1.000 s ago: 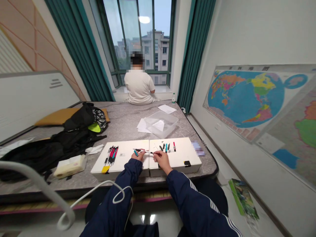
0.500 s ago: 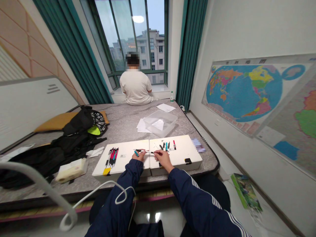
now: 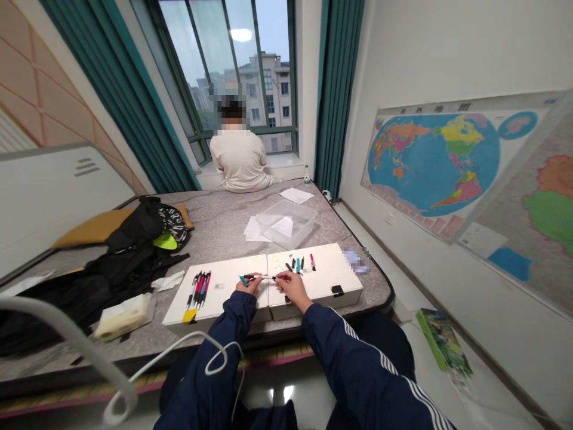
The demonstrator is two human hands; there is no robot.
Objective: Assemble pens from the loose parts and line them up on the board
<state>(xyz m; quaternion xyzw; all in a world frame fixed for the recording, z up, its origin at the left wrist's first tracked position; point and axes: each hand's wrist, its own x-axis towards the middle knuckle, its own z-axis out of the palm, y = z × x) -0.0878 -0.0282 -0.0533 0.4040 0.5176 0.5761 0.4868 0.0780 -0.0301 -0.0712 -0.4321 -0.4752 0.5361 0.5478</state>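
Pen [image 3: 262, 276] lay horizontal between the two hands, long axis running left to right across the seam of two white boards [image 3: 329, 280], with its dark end to the left and a narrow dark tip to the right. Barrel was slim, straight and pale. Left hand [image 3: 248, 285] pinched the left portion, fingers curled at the barrel. Right hand [image 3: 293, 288] pinched the right portion between thumb and fingertips; neither hand was spread. Small teal piece [image 3: 243, 280] showed at the left hand; whether it was held could not be determined.

Row of pens [image 3: 200, 288] with red, teal and black barrels lay parallel on the left board, a yellow tag [image 3: 190, 315] at its near end. Shorter pens [image 3: 298, 264] stood in a cluster on the right board. Both boards rested on a grey mottled mattress [image 3: 219, 221], behind them a clear plastic tub [image 3: 286, 224] holding paper [image 3: 283, 226].
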